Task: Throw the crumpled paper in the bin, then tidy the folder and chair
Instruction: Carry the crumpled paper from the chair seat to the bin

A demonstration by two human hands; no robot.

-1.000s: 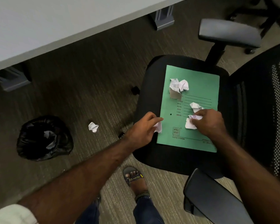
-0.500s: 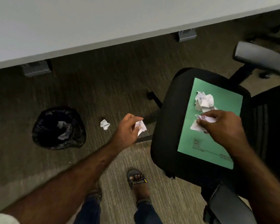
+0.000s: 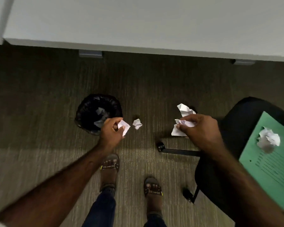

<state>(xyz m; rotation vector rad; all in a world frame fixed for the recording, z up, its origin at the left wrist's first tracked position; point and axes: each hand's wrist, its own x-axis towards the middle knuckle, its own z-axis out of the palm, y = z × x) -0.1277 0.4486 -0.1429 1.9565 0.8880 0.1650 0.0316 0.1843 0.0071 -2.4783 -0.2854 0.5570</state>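
Pale grey flat surface [image 3: 138, 22] filled the top of the view; nothing seen on it. Below it, ribbed brown-grey carpet floor [image 3: 39, 95] carried everything else.

Black padded office chair [image 3: 233, 128] stood at the floor's right edge, seat turned toward the person. Green card folder [image 3: 272, 169] lay flat on the seat, one white crumpled paper ball [image 3: 267, 140] resting near its far end. Judged: the seat served as the sorting spot, so folder and chair wait until the paper is cleared.

Round bin with black plastic liner [image 3: 88, 115] sat on the floor near the surface's front edge, left of centre, with pale scraps already inside.

Left hand [image 3: 111, 130] hung at the bin's near-right rim, thumb and fingers pinching a small white crumpled scrap [image 3: 124, 127]. Judged: positioned for a drop, though not yet squarely over the opening.

Right hand [image 3: 198, 130], between bin and chair, clenched around a looser white wad of crumpled sheets [image 3: 184, 118], the corners sticking out above and below the fingers. Judged: carried across for the same bin.

A small white paper ball [image 3: 137, 124] lay loose on the floor just right of the bin, apparently a miss, needing pickup.
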